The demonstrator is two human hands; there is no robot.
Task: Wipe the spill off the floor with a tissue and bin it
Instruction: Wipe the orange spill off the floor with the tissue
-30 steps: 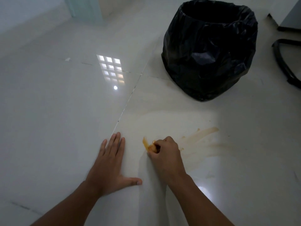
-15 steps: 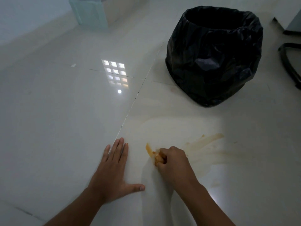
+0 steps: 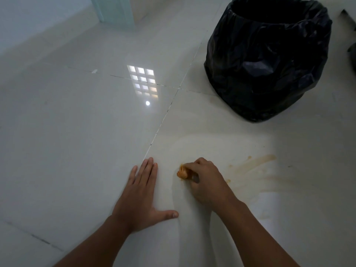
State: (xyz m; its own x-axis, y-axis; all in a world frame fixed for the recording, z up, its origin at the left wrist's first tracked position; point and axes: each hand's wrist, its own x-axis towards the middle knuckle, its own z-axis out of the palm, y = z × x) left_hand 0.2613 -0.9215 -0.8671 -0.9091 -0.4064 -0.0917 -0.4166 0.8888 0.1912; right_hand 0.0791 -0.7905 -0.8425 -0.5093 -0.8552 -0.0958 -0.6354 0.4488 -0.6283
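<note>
Head view, looking down at a glossy pale tiled floor [image 3: 77,151]. Right hand [image 3: 207,182] low over the tiles, fingers curled tight round a wadded tissue [image 3: 182,172], stained orange, poking out past the knuckles on the left side and pressed down against the floor. Left hand [image 3: 140,197] just beside it, apart from the tissue, laid flat on the tile with palm down, four fingers straight and close together, thumb spread wide toward the right hand, gripping nothing. Orange-brown spill [image 3: 256,164] smeared in streaks just right of the right hand, thinning into faint wash marks farther right and nearer the camera. Black-lined bin [image 3: 269,60] standing upright well beyond the spill, up and to the right, mouth open. Window reflection [image 3: 143,81] bright on the tiles left of the bin.
</note>
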